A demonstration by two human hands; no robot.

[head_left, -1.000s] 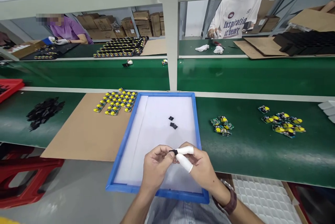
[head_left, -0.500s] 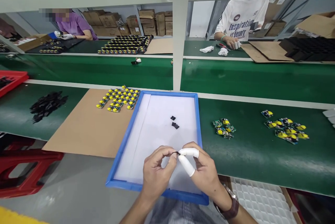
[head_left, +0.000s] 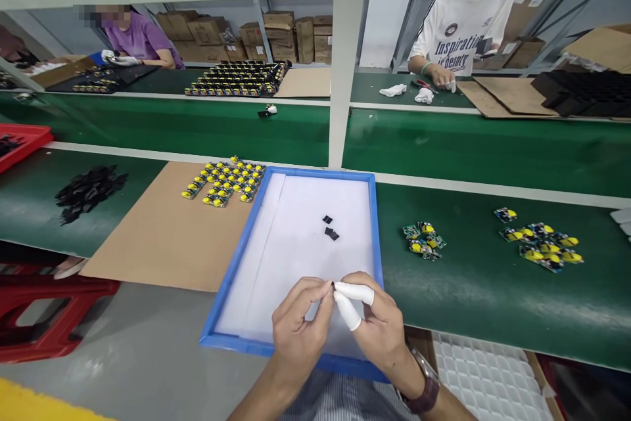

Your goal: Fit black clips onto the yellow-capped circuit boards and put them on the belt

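My left hand (head_left: 302, 319) and my right hand (head_left: 377, 316) meet above the near part of a blue-framed white tray (head_left: 261, 257). Thumb and forefinger of each are pinched together on a small black piece (head_left: 332, 286), mostly hidden by the fingertips. White finger cots cover the thumb and forefinger of my right hand. Farther up on the tray lie a few small black squares, one alone (head_left: 327, 219) and others overlapping (head_left: 332, 234).
Left of the tray, yellow-topped circuit boards (head_left: 224, 181) stand in rows on cardboard (head_left: 162, 237), beyond it a black pile (head_left: 89, 191). More boards lie right, in a near group (head_left: 422, 240) and a farther one (head_left: 542, 243). Two co-workers sit across the moving-belt-like green strip (head_left: 221, 129).
My fingertips have drawn closer together, and less of the small black piece shows between them. The view has shifted slightly. Across the bench, a co-worker's hand has moved a little.
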